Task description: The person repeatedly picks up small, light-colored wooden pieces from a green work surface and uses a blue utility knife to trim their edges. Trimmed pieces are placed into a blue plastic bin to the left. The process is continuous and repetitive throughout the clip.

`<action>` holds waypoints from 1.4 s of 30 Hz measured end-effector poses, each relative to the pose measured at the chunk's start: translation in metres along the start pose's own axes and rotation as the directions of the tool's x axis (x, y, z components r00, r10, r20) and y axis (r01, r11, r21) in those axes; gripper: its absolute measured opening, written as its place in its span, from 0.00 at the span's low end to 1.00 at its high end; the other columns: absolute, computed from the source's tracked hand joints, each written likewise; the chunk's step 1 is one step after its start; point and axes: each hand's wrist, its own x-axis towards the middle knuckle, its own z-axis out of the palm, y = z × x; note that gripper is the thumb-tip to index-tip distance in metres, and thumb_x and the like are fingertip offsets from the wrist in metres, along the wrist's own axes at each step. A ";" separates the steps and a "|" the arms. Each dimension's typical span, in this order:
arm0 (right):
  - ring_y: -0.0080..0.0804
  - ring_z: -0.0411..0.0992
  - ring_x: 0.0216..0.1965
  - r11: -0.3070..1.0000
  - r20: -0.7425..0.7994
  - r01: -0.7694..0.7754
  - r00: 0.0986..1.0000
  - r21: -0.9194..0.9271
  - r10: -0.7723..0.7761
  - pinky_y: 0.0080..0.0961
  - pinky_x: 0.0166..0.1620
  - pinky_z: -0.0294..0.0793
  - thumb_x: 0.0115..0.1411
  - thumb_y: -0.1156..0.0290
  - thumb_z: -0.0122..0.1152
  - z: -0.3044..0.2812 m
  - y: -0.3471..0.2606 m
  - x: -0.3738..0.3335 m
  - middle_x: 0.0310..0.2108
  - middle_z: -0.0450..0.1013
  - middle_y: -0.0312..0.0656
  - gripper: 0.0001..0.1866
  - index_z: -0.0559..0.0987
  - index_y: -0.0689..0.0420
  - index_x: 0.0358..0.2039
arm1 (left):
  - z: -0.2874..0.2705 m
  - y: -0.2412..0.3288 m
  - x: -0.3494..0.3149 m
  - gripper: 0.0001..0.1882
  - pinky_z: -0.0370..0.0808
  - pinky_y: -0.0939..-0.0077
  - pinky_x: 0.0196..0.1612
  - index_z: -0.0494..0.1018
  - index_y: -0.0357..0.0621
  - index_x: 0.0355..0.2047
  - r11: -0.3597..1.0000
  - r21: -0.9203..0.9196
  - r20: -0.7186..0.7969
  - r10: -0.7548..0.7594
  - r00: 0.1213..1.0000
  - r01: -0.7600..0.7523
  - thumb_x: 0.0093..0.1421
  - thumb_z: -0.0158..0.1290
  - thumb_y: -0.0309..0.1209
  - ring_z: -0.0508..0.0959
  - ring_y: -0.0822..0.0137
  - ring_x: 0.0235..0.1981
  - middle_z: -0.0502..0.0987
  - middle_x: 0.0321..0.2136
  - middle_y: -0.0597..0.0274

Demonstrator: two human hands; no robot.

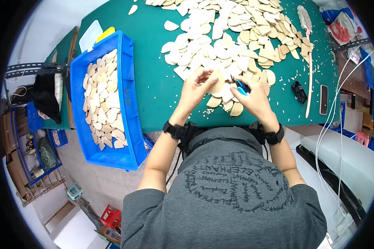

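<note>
My left hand (192, 90) pinches a flat beige piece with a rounded edge (215, 82) between thumb and fingers. My right hand (257, 101) is wrapped round small cutters with blue and black handles (242, 87), their dark jaws just right of that piece. Whether the jaws touch it, I cannot tell. Beyond both hands spreads a large heap of similar flat beige pieces (237, 35), many half-round. A few more pieces (236, 109) lie between my wrists near the table's front edge. To the left, a blue plastic crate (131, 95) holds many such pieces (102, 97).
Small pale scraps dot the green table (151, 62). On the right lie a long pale stick with a fluffy head (309, 62), a black object (299, 92) and a phone (323, 99). White cables (331, 108) hang at the right edge.
</note>
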 end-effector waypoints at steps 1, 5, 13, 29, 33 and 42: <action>0.35 0.74 0.29 0.999 0.008 0.035 0.999 -0.017 -0.035 0.27 0.35 0.73 0.51 0.64 0.62 -0.001 -0.005 0.002 0.29 0.75 0.48 0.17 0.78 0.62 0.38 | 0.000 0.010 -0.008 0.16 0.74 0.81 0.40 0.73 0.36 0.45 1.000 0.010 -0.010 0.021 1.000 -0.021 0.58 0.57 0.31 0.77 0.75 0.36 0.78 0.35 0.60; 0.35 0.74 0.29 0.989 0.040 0.146 0.989 -0.020 -0.146 0.27 0.35 0.72 0.50 0.65 0.61 0.005 -0.015 0.008 0.28 0.75 0.47 0.17 0.77 0.62 0.38 | -0.003 0.030 -0.027 0.16 0.74 0.80 0.42 0.74 0.34 0.45 0.988 0.083 -0.072 0.134 0.988 -0.128 0.58 0.57 0.31 0.77 0.74 0.37 0.79 0.36 0.59; 0.29 0.74 0.30 0.987 0.140 0.159 0.978 -0.010 -0.156 0.23 0.36 0.73 0.50 0.67 0.63 0.004 -0.024 0.012 0.29 0.77 0.44 0.18 0.79 0.61 0.41 | -0.003 0.045 -0.041 0.15 0.74 0.78 0.43 0.75 0.34 0.43 0.940 0.237 -0.099 0.275 0.956 -0.246 0.57 0.57 0.29 0.78 0.71 0.40 0.79 0.38 0.56; 0.21 0.73 0.27 0.974 0.199 0.226 0.955 -0.008 -0.220 0.18 0.32 0.72 0.50 0.73 0.61 0.009 -0.016 0.013 0.27 0.77 0.41 0.12 0.79 0.62 0.37 | -0.010 0.041 -0.045 0.14 0.75 0.78 0.43 0.75 0.33 0.43 0.898 0.327 -0.057 0.329 0.943 -0.294 0.58 0.56 0.29 0.78 0.70 0.40 0.79 0.38 0.57; 0.24 0.73 0.25 0.995 0.221 0.079 0.971 0.057 -0.090 0.22 0.32 0.72 0.49 0.69 0.62 0.016 -0.026 0.011 0.25 0.77 0.43 0.13 0.80 0.61 0.35 | -0.017 0.038 -0.050 0.14 0.74 0.79 0.43 0.75 0.33 0.43 0.936 0.261 -0.095 0.269 0.959 -0.237 0.58 0.56 0.29 0.77 0.71 0.39 0.79 0.38 0.59; 0.14 0.61 0.19 0.986 0.022 0.018 1.000 0.168 -0.022 0.15 0.23 0.59 0.51 0.68 0.64 0.007 0.012 0.011 0.18 0.70 0.31 0.11 0.81 0.60 0.33 | -0.179 0.026 -0.079 0.18 0.67 0.63 0.49 0.74 0.41 0.47 0.283 0.908 -0.411 0.745 0.526 0.308 0.61 0.50 0.38 0.73 0.58 0.42 0.74 0.34 0.50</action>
